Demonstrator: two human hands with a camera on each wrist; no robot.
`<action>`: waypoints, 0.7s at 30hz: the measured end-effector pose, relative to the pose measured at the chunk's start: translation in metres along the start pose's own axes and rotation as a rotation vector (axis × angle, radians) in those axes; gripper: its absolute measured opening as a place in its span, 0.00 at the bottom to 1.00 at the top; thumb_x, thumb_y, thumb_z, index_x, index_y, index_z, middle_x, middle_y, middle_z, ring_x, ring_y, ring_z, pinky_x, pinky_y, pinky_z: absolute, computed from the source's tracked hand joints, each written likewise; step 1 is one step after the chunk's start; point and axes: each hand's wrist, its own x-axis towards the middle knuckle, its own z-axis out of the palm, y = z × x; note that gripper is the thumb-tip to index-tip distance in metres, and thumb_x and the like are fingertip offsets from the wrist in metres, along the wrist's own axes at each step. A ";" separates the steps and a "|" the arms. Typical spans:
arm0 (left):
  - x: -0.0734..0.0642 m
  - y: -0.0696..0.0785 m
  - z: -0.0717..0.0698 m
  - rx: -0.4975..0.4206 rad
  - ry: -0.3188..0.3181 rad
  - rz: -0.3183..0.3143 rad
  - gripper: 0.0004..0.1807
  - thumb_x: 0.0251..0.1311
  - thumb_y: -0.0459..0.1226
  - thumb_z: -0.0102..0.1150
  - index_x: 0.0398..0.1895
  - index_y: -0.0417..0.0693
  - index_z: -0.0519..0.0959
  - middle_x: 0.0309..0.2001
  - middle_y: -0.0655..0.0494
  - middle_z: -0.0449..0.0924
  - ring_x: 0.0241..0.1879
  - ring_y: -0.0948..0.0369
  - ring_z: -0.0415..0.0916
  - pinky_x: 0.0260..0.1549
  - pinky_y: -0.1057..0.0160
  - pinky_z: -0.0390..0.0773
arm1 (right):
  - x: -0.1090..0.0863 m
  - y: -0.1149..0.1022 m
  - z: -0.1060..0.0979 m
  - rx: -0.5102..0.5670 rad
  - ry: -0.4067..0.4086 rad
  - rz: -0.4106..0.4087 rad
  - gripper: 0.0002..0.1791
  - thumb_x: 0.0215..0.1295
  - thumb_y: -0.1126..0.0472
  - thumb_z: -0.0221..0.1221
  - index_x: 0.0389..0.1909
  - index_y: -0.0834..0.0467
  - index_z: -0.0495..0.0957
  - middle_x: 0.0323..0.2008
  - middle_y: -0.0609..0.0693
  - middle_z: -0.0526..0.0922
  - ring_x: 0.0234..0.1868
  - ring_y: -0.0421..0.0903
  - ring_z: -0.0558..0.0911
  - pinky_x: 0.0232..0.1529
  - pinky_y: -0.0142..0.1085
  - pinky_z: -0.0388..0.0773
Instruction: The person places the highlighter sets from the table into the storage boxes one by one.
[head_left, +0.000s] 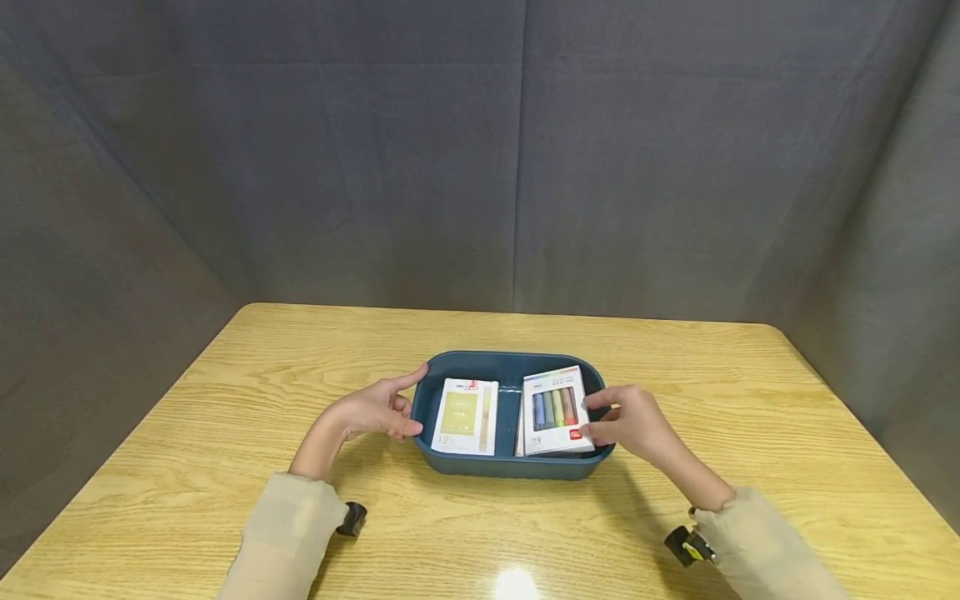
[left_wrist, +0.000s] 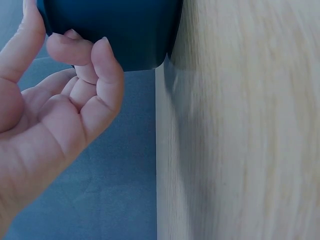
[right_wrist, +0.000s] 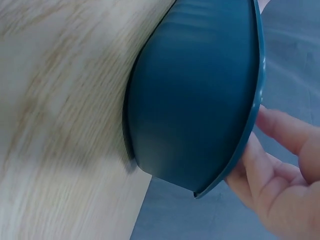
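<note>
A dark blue plastic bin (head_left: 504, 468) sits on the table. My left hand (head_left: 381, 408) holds its left end, with bent fingers against the outer wall in the left wrist view. At the bin's right end, my right hand (head_left: 632, 421) pinches the right side of a white box with a window showing coloured sticks (head_left: 555, 410). That box lies tilted over another white box (head_left: 520, 437), mostly hidden beneath it. In the left half of the bin lies a white box with a yellow-green panel (head_left: 465, 417). The right wrist view shows fingers (right_wrist: 285, 127) right at the bin's rim.
The wood-grain table (head_left: 300, 350) extends around the bin on all sides. Dark grey cloth (head_left: 360, 183) hangs behind the table and along both sides. A dark band with a small black device (head_left: 681, 546) shows at the right wrist.
</note>
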 end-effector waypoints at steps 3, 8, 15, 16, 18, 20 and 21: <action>0.000 0.000 0.000 -0.004 -0.002 0.001 0.51 0.50 0.27 0.61 0.69 0.44 0.36 0.19 0.53 0.65 0.16 0.63 0.62 0.27 0.60 0.74 | 0.001 0.000 -0.001 -0.044 -0.019 -0.008 0.18 0.47 0.74 0.62 0.42 0.76 0.74 0.41 0.69 0.75 0.25 0.47 0.81 0.25 0.35 0.77; 0.000 -0.001 0.000 -0.002 -0.004 0.008 0.51 0.50 0.28 0.62 0.69 0.43 0.36 0.19 0.53 0.65 0.15 0.63 0.62 0.27 0.61 0.74 | 0.001 -0.002 -0.001 -0.100 -0.042 -0.025 0.18 0.47 0.74 0.62 0.41 0.77 0.75 0.40 0.69 0.76 0.26 0.47 0.81 0.24 0.35 0.76; 0.000 -0.002 -0.001 0.001 -0.009 0.011 0.51 0.49 0.28 0.62 0.69 0.42 0.37 0.19 0.53 0.66 0.16 0.63 0.62 0.28 0.60 0.74 | 0.001 -0.005 0.001 -0.174 -0.068 -0.042 0.18 0.46 0.73 0.64 0.40 0.76 0.75 0.39 0.68 0.77 0.28 0.48 0.80 0.26 0.36 0.76; 0.000 -0.002 -0.001 0.000 -0.010 0.010 0.51 0.49 0.28 0.62 0.69 0.43 0.37 0.20 0.53 0.66 0.16 0.63 0.62 0.28 0.60 0.74 | 0.002 -0.005 0.001 -0.178 -0.070 -0.050 0.18 0.46 0.73 0.64 0.40 0.76 0.75 0.40 0.68 0.77 0.27 0.48 0.81 0.26 0.36 0.77; 0.000 -0.002 0.000 -0.002 -0.008 0.008 0.51 0.49 0.28 0.62 0.69 0.43 0.37 0.20 0.53 0.65 0.16 0.63 0.62 0.28 0.59 0.74 | 0.003 -0.005 0.001 -0.195 -0.071 -0.066 0.18 0.46 0.73 0.64 0.40 0.77 0.75 0.39 0.69 0.77 0.26 0.47 0.81 0.26 0.36 0.77; -0.001 -0.002 0.000 -0.003 -0.009 0.008 0.51 0.50 0.28 0.62 0.69 0.43 0.37 0.20 0.53 0.65 0.16 0.63 0.62 0.28 0.59 0.74 | 0.004 -0.005 0.002 -0.210 -0.074 -0.082 0.18 0.45 0.73 0.64 0.39 0.77 0.75 0.38 0.69 0.77 0.25 0.47 0.81 0.26 0.36 0.77; -0.001 -0.002 0.000 -0.003 -0.010 0.009 0.51 0.50 0.28 0.62 0.69 0.43 0.37 0.20 0.53 0.66 0.16 0.63 0.63 0.28 0.59 0.74 | 0.004 -0.004 0.002 -0.222 -0.075 -0.088 0.18 0.45 0.73 0.64 0.39 0.77 0.75 0.37 0.69 0.77 0.25 0.47 0.81 0.26 0.37 0.77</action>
